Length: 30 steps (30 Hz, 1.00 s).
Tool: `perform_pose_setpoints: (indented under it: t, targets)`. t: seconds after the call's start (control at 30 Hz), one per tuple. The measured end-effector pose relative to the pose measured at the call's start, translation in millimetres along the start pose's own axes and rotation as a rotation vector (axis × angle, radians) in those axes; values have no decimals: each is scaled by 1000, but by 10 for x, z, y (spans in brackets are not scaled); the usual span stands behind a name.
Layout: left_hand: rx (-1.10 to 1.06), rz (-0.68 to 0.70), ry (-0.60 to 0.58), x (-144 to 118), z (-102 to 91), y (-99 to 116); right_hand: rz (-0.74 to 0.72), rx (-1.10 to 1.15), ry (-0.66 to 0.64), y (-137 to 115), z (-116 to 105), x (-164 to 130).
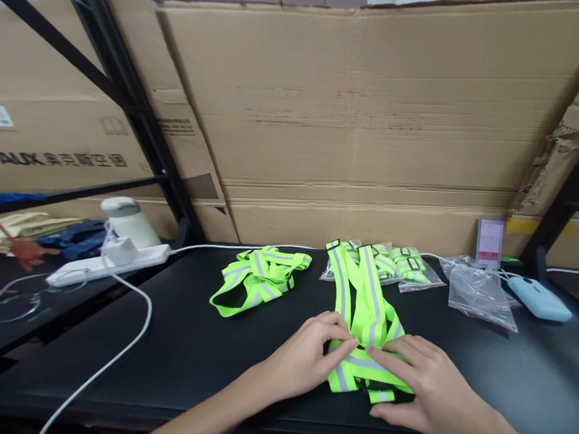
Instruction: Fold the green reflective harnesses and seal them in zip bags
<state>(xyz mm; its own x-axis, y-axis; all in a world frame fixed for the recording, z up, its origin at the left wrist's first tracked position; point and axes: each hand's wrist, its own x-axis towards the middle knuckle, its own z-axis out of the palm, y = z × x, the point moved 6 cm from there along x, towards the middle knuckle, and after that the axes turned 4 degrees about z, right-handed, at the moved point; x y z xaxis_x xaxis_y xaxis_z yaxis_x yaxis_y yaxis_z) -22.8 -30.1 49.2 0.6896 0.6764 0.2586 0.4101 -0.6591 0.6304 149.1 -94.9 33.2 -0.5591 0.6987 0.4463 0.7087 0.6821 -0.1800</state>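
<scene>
A neon yellow-green reflective strap vest (pixel 374 300) with grey stripes lies on the black tabletop in front of me. Its two long straps point away from me, with black buckles at their far ends. My left hand (pixel 309 352) pinches the vest between thumb and fingers, near a small dark piece at its middle. From the other side, my right hand (pixel 426 388) rests stretched fingers on the straps, its thumb spread apart near the lower edge. Another reflective strap vest (pixel 264 278) lies loosely bunched to the left. Behind the straps are several clear-bagged reflective vests (pixel 409 263).
Clear plastic bags (pixel 481 295) and a light-blue rounded case (pixel 538 299) lie at the right. A white power strip (pixel 110 266) and its cable (pixel 135 325) run along the left. Cardboard sheets (pixel 377 117) wall the back, between black metal posts (pixel 124 90).
</scene>
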Motion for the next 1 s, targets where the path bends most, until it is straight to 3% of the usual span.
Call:
perform_pose_setpoints:
  t: [0.27,0.47,0.7,0.87,1.0]
  targets:
    - [51,-5,-205,35,-24,93,3,-107,-44,-29,140,19]
    - [67,32,-189,70,-38,48,49,-61,-135,80,87,178]
    - [-190,-43,-382,485,-87,-350,199,366,-324,577,13,604]
    - [-289,-98,-499,659,-75,-564,319,722,-406,884,256,692]
    - [-415,-59,-468,756,-25,-719,463,959,-461,1012,492,696]
